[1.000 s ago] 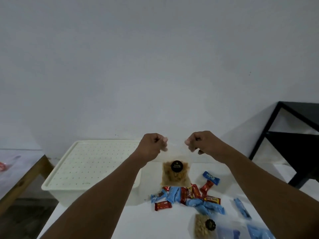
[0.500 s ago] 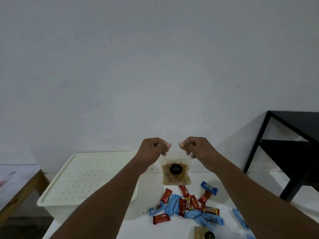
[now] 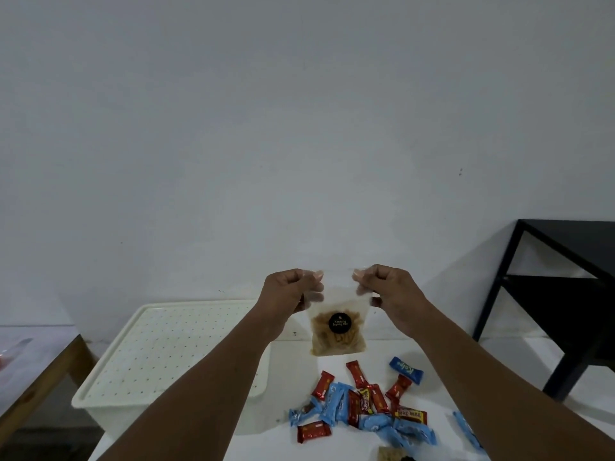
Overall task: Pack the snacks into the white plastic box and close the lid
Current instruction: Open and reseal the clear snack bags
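Clear snack bag (image 3: 337, 331) hangs upright in the air, long axis vertical, top edge up, brown chips settled at the bottom, round black label facing the camera. Left hand (image 3: 291, 291) pinches the top-left corner, right hand (image 3: 387, 287) the top-right; both grips clenched on the bag's upper edge, fingertips (image 3: 317, 274) nearly level w/ each other. Bag sits above the far end of the white desk (image 3: 299, 450), just right of the white box (image 3: 173, 357), which has its dotted lid on.

Below the bag: pile of small wrapped snacks (image 3: 362, 410), red and light blue mixed, lying at all angles; one dark blue packet (image 3: 406, 370) apart on the right, pointing diagonally. Black rack (image 3: 565, 287) at far right, wooden table (image 3: 36, 371) at far left.

Vs. 0.5 s ago: hands and bag sit a bit higher against the wall, hands slightly wider apart, bag top stretched flatter. Vs. 1 s ago, bag is clear of the desk and pile.
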Motion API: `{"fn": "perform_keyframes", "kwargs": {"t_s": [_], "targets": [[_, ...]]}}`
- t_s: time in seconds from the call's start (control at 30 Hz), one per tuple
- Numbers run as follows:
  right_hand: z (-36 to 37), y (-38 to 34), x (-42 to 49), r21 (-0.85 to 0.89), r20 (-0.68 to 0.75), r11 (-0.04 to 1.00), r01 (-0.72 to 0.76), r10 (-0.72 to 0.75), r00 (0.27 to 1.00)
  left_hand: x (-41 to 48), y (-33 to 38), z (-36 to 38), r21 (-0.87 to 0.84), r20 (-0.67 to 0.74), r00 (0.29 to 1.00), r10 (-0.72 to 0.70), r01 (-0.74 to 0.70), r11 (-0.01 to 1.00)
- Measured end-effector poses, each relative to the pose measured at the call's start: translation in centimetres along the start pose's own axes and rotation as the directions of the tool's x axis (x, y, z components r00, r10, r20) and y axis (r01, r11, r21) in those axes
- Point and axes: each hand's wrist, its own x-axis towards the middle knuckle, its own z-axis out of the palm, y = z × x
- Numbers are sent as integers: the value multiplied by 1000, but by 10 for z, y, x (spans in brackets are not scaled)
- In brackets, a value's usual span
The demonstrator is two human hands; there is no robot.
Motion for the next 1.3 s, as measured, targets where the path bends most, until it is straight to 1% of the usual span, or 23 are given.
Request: {"fn": "perform_keyframes", "kwargs": {"t_s": [0.07,0.17,0.27,0.33,0.4,0.5,0.57,0.63,0.7,0.77,0.87,1.0,1.07,1.17,1.3], "targets": [[1,0,0,-10,-5,1000,14,-14,1000,0,2,2,51,30,999,-26,25,998],[1,-3,1,-7,23,1000,-1,2,1000,3,4,5,134,32,999,6,-10,991],[0,-6,1,-96,65,995,10,-4,998,6,7,7,170,48,998,39,-47,984],[-1,-5,3,-155,50,987,35,-27,998,7,8,8,182,66,997,52,-63,981],[0,-6,6,-208,31,976,59,-54,998,7,9,10,191,88,995,37,-53,980],[0,-8,7,-246,19,965,94,-93,996,5,12,10,197,105,994,-23,2,980],[0,-10,7,-252,35,961,113,-108,994,5,13,9,212,112,993,-27,3,977],[-2,-12,7,-244,76,964,102,-85,993,7,14,9,250,104,995,5,-31,968],[-6,-12,5,-193,97,979,60,-42,994,9,15,10,270,84,996,43,-64,961],[-9,-12,4,-132,78,991,32,-22,997,10,16,12,277,82,994,70,-90,957],[-10,-10,2,-166,37,984,71,-65,997,10,17,14,310,97,993,64,-91,946],[-9,-12,0,-220,27,969,110,-106,994,10,21,15,401,160,987,1,-66,914],[-9,-12,0,-215,36,971,106,-100,994,12,23,18,414,177,984,28,-100,905],[-9,-11,2,-205,33,975,89,-84,996,14,24,23,409,167,983,72,-135,903],[-12,-10,2,-204,12,976,76,-75,997,14,23,28,410,148,987,70,-125,903]]}}
